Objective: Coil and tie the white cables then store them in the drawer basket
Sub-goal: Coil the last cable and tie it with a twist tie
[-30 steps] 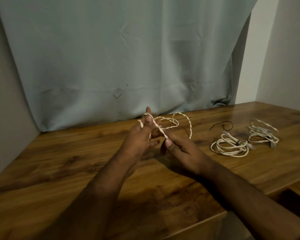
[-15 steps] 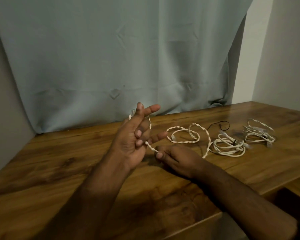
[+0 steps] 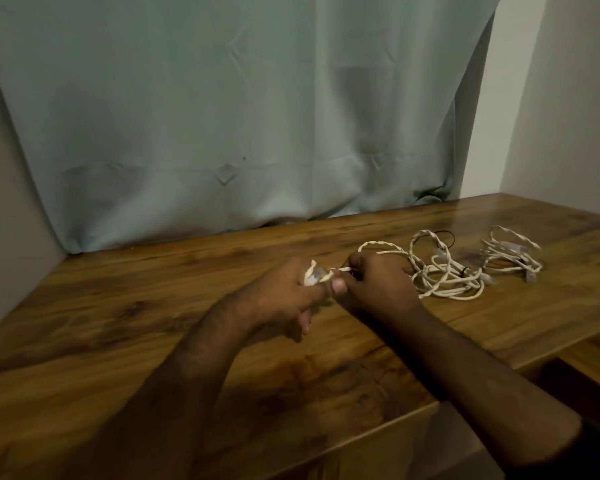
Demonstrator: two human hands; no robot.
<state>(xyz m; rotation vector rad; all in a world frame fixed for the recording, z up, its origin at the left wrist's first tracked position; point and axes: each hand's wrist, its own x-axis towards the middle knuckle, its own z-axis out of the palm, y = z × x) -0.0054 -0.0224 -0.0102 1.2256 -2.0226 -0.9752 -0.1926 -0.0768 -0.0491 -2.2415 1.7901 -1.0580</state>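
White twisted cable point(image 3: 388, 247) is pinched by both hands: the left hand point(image 3: 284, 292) grips its plug end, the right hand point(image 3: 378, 282) holds it just beside. Cable loops lie at two o'clock on the wooden table point(image 3: 118, 323). A pale curtain point(image 3: 239, 116) hangs at twelve o'clock.

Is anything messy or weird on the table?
A bit messy, yes. The twisted white cable trails from both hands in loose, uneven loops across the wooden table and overlaps the coiled cable beside it. The left hand and right hand pinch its near end. Nothing looks broken or spilled.
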